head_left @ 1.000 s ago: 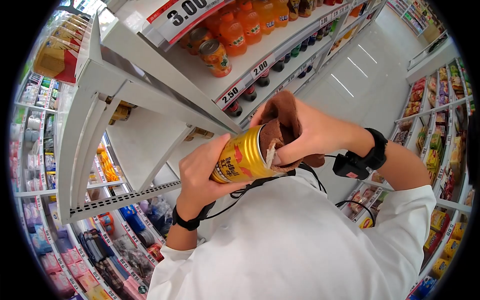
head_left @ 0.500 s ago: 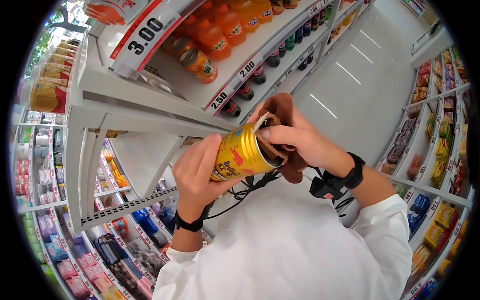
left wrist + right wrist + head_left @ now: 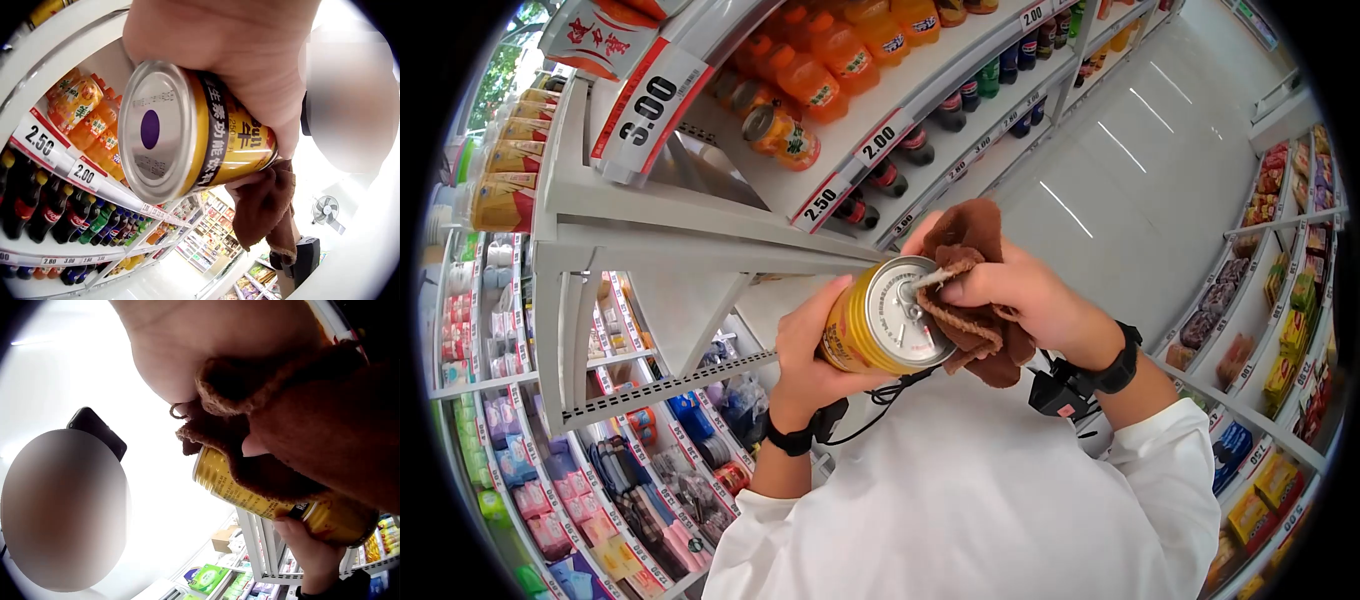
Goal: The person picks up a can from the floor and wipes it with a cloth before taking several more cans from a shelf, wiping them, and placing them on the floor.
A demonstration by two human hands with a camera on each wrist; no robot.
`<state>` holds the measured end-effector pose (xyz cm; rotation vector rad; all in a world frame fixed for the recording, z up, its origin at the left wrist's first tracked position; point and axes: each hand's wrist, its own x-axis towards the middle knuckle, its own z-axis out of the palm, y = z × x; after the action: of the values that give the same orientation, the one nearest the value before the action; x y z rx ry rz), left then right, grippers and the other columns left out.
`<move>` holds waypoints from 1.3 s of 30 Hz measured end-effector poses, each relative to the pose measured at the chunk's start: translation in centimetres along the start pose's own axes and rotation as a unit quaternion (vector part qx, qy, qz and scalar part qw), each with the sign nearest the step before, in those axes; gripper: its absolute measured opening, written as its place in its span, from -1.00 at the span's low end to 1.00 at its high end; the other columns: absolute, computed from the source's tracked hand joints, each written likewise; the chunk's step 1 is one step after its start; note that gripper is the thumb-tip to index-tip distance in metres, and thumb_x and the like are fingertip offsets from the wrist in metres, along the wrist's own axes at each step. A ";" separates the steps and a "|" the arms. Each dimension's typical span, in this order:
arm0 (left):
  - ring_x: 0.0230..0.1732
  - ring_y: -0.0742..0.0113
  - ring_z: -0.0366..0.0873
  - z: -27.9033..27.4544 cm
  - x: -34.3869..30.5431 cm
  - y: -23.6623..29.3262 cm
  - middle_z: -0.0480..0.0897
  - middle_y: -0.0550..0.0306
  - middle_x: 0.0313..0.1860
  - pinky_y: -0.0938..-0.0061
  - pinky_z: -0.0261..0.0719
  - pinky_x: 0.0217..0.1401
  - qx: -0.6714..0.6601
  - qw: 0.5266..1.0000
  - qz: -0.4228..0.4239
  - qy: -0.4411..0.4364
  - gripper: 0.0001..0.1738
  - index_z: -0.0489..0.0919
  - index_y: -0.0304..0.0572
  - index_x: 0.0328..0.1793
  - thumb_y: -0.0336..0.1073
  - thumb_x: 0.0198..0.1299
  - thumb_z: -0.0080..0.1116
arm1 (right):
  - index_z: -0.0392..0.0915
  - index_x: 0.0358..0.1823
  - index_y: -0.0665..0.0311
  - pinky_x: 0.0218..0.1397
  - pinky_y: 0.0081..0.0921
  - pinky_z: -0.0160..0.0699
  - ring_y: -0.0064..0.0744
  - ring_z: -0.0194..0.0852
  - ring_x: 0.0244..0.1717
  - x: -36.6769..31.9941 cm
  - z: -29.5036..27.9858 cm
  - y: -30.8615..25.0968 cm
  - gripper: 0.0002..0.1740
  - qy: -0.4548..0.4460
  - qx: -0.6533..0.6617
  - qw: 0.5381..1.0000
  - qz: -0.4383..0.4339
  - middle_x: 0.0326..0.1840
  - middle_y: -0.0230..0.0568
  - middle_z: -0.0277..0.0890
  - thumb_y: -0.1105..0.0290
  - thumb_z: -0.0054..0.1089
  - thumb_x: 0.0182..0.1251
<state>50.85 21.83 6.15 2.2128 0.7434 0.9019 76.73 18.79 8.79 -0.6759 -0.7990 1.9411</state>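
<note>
A gold Red Bull can [image 3: 852,325] tilts in front of the person's chest, its silver top with the pull tab facing up toward the head camera. My left hand [image 3: 802,335] grips the can's side, fingers behind and thumb below. In the left wrist view the can's silver base [image 3: 153,134] shows a purple dot. My right hand [image 3: 1010,290] holds a bunched brown cloth [image 3: 975,232] at the edge of the can's top, thumb pressed on the fabric. A pale strip [image 3: 932,279] sticks out from the cloth over the lid. In the right wrist view the cloth [image 3: 319,434] drapes along the can.
A white shelf frame [image 3: 650,225] stands close on the left, with a perforated edge [image 3: 670,390] below. Behind it are orange soda bottles [image 3: 810,80], an orange can [image 3: 780,137] and cola bottles [image 3: 887,178]. Snack shelves [image 3: 1280,310] line the right side of the aisle floor [image 3: 1100,150].
The can has turned so its top faces the head camera. The cloth, earlier covering that end, has shifted to its right edge with my right hand. My left hand keeps its grip.
</note>
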 end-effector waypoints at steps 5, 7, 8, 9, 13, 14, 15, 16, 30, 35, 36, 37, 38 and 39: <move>0.02 0.12 0.70 1.6 -2.4 2.2 0.67 -0.14 0.07 0.36 0.59 0.13 0.017 0.997 -0.077 0.018 0.08 0.45 -0.44 0.30 -0.05 -0.38 0.72 | 0.29 0.21 0.28 0.11 -0.55 0.41 -0.52 0.36 0.06 0.6 -1.2 -0.8 -0.52 -0.089 -0.034 0.993 0.062 0.03 -0.28 0.41 0.46 0.11 0.24; 0.03 0.12 0.69 2.4 -3.6 3.0 0.67 -0.14 0.07 0.36 0.57 0.14 0.001 0.992 -0.121 0.037 0.09 0.45 -0.44 0.30 -0.04 -0.39 0.72 | 0.29 0.21 0.28 0.10 -0.54 0.42 -0.51 0.36 0.05 1.0 -1.6 -0.6 -0.51 -0.127 -0.049 0.989 0.063 0.04 -0.28 0.41 0.46 0.13 0.23; 0.04 0.12 0.68 2.6 -4.3 3.5 0.67 -0.13 0.08 0.36 0.56 0.16 -0.021 0.987 -0.151 0.048 0.10 0.45 -0.44 0.31 -0.02 -0.39 0.72 | 0.29 0.21 0.28 0.10 -0.55 0.43 -0.51 0.37 0.04 1.2 -1.7 -0.4 -0.50 -0.144 -0.061 0.986 0.066 0.03 -0.27 0.41 0.47 0.14 0.21; 0.04 0.12 0.68 2.6 -5.0 3.9 0.67 -0.13 0.08 0.36 0.56 0.16 -0.015 0.985 -0.163 0.058 0.10 0.45 -0.44 0.31 -0.02 -0.39 0.72 | 0.29 0.21 0.28 0.10 -0.55 0.43 -0.50 0.38 0.04 1.4 -1.5 -0.2 -0.48 -0.161 -0.073 0.982 0.068 0.03 -0.27 0.41 0.48 0.16 0.20; 0.07 0.14 0.66 3.2 -6.7 5.1 0.66 -0.09 0.08 0.38 0.52 0.19 -0.085 0.971 -0.212 0.075 0.12 0.45 -0.43 0.31 0.03 -0.39 0.71 | 0.29 0.20 0.28 0.09 -0.54 0.43 -0.50 0.39 0.03 1.9 -1.1 0.1 -0.47 -0.212 -0.068 0.970 0.095 0.02 -0.27 0.42 0.48 0.21 0.19; 0.07 0.15 0.65 3.3 -7.7 5.6 0.66 -0.08 0.09 0.38 0.51 0.19 -0.105 0.964 -0.225 0.098 0.12 0.45 -0.43 0.31 0.05 -0.39 0.71 | 0.28 0.20 0.28 0.10 -0.53 0.43 -0.51 0.40 0.03 2.1 -0.3 0.5 -0.46 -0.228 -0.067 0.966 0.101 0.01 -0.27 0.43 0.48 0.26 0.18; 0.08 0.18 0.64 2.9 -8.7 6.2 0.66 -0.07 0.09 0.38 0.50 0.20 -0.109 0.962 -0.235 0.088 0.11 0.46 -0.43 0.31 0.05 -0.38 0.71 | 0.28 0.19 0.29 0.10 -0.53 0.43 -0.52 0.40 0.03 2.2 0.4 0.9 -0.44 -0.243 -0.065 0.962 0.106 0.00 -0.27 0.44 0.48 0.31 0.18; 0.08 0.18 0.64 2.7 -9.2 6.5 0.66 -0.07 0.09 0.38 0.50 0.20 -0.106 0.962 -0.233 0.099 0.11 0.46 -0.43 0.31 0.05 -0.38 0.71 | 0.28 0.19 0.29 0.10 -0.53 0.43 -0.52 0.40 0.03 2.3 0.9 1.2 -0.44 -0.251 -0.072 0.959 0.110 0.00 -0.27 0.44 0.48 0.31 0.18; -0.06 0.23 0.66 -0.1 -24.7 9.0 0.68 0.00 -0.02 0.43 0.55 0.12 -0.154 0.944 -0.240 0.168 -0.04 0.48 -0.36 0.31 -0.16 -0.29 0.67 | 0.35 0.11 0.35 0.15 -0.51 0.42 -0.40 0.43 0.06 2.7 13.7 11.7 -0.30 -0.335 -0.313 0.872 0.172 0.03 -0.15 0.42 0.49 0.50 -0.10; -0.08 0.20 0.68 -2.5 -32.9 10.0 0.69 0.00 0.02 0.42 0.56 0.12 -0.116 0.933 -0.264 0.215 -0.08 0.49 -0.31 0.30 -0.16 -0.26 0.65 | 0.36 0.08 0.37 0.06 -0.55 0.45 -0.47 0.45 -0.01 2.3 19.6 18.7 -0.33 -0.300 -0.328 0.875 0.193 -0.03 -0.19 0.46 0.36 0.51 -0.05; -0.09 0.16 0.68 -3.1 -34.7 10.1 0.69 0.00 0.02 0.42 0.58 0.09 -0.089 0.937 -0.265 0.210 -0.10 0.50 -0.29 0.29 -0.15 -0.25 0.64 | 0.36 0.05 0.37 -0.03 -0.60 0.49 -0.55 0.48 -0.11 2.2 20.5 20.3 -0.35 -0.296 -0.337 0.877 0.172 -0.10 -0.25 0.50 0.31 0.54 -0.01; -0.09 0.12 0.68 -3.5 -37.1 10.3 0.69 -0.01 0.03 0.41 0.60 0.07 -0.061 0.935 -0.270 0.221 -0.12 0.51 -0.27 0.28 -0.14 -0.23 0.64 | 0.37 0.04 0.40 0.05 -0.55 0.48 -0.49 0.49 -0.04 2.1 22.0 22.1 -0.39 -0.294 -0.321 0.873 0.219 -0.07 -0.21 0.50 0.32 0.50 0.03; -0.09 0.12 0.68 -4.1 -39.8 10.4 0.69 -0.01 0.03 0.41 0.60 0.07 -0.062 0.928 -0.272 0.247 -0.12 0.51 -0.27 0.28 -0.14 -0.23 0.64 | 0.37 0.04 0.40 0.05 -0.55 0.48 -0.49 0.49 -0.04 2.0 23.8 24.4 -0.39 -0.310 -0.334 0.860 0.230 -0.07 -0.21 0.50 0.32 0.50 0.03; -0.11 0.08 0.68 -4.6 -42.1 10.7 0.69 -0.01 0.03 0.40 0.62 0.03 -0.019 0.926 -0.261 0.271 -0.13 0.51 -0.26 0.28 -0.13 -0.23 0.63 | 0.35 0.06 0.41 0.09 -0.52 0.47 -0.45 0.48 0.00 1.8 25.2 26.5 -0.39 -0.294 -0.327 0.872 0.214 -0.03 -0.18 0.49 0.33 0.47 0.05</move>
<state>24.59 -12.46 -0.23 1.5910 1.4687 1.2308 43.64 3.67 4.66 -0.6864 -1.8769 2.3172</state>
